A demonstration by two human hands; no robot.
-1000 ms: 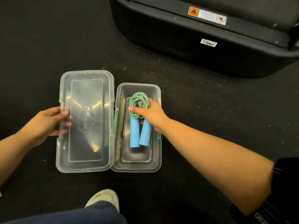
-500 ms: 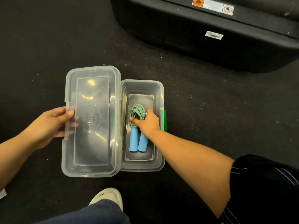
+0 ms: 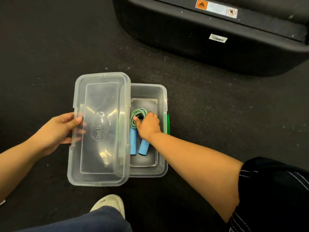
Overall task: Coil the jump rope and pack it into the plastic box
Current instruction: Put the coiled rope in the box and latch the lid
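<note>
A clear plastic box (image 3: 163, 101) stands open on the dark floor. Its clear hinged lid (image 3: 100, 128) tilts up at the left and partly overlaps the box's left edge. Inside the box lies the coiled jump rope (image 3: 136, 116), a green-blue cord with two blue foam handles (image 3: 138, 144) pointing toward me. My right hand (image 3: 148, 125) rests on the coil inside the box, fingers curled over the cord. My left hand (image 3: 56, 131) grips the lid's left edge, thumb on top.
A large black machine base (image 3: 209, 41) with warning stickers fills the top right. My shoe (image 3: 110, 204) and blue trouser leg sit at the bottom centre. A green latch (image 3: 167, 123) hangs on the box's right side. Dark speckled floor surrounds the box.
The jump rope has gone down to the box floor with my right hand on it. The lid has swung up toward the box in my left hand.
</note>
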